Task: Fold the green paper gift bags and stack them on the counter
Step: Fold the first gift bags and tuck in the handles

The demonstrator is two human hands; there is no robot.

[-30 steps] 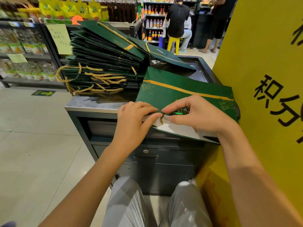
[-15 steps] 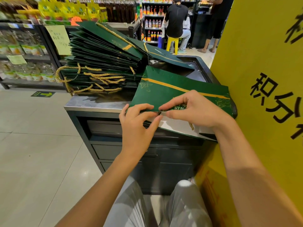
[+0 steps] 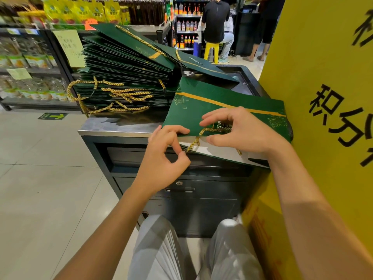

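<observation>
A flat green gift bag [image 3: 220,113] with a gold stripe lies on the steel counter [image 3: 113,129], its open mouth hanging over the front edge and showing a white lining. My left hand [image 3: 164,156] pinches the bag's gold rope handle [image 3: 196,138] at the mouth's left corner. My right hand [image 3: 240,130] has its fingers curled over the bag's top face and its thumb at the white lining, gripping the upper lip. A tall, fanned stack of folded green bags [image 3: 125,73] with gold rope handles stands on the counter's left half.
A yellow sign panel [image 3: 323,98] rises right beside the bag on the right. The counter's dark cabinet [image 3: 191,190] is in front of my knees. Shop shelves [image 3: 30,63] stand at the left, and people [image 3: 217,23] are at the back aisle.
The rope handle has come out from the bag's mouth and my left hand now pinches it. My right hand's fingers have lifted and curled more over the bag's edge.
</observation>
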